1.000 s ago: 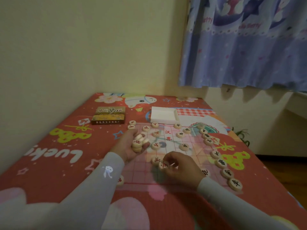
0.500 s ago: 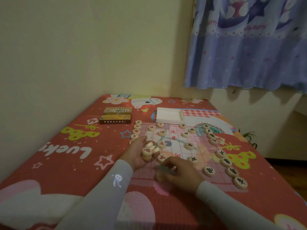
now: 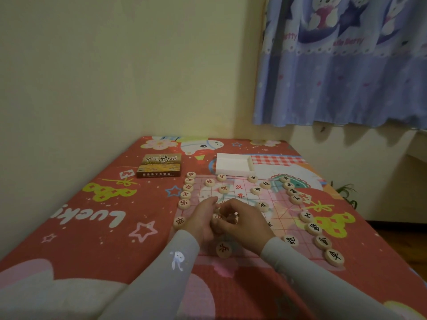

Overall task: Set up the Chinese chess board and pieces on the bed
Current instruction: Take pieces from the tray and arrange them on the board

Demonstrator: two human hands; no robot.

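Left hand point(image 3: 200, 217) cups stacked chess pieces point(image 3: 219, 218); right hand point(image 3: 242, 220) pinches one (above board point(image 3: 276, 224), bed point(image 3: 97, 227)).

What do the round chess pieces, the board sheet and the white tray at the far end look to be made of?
Chess pieces: probably pale unvarnished wood, thick matte discs with painted characters. Board sheet: seemingly thin translucent plastic film or paper; the bedsheet print shows through its red grid. White tray: likely card or foam, matte, thin upright walls; cannot tell which.
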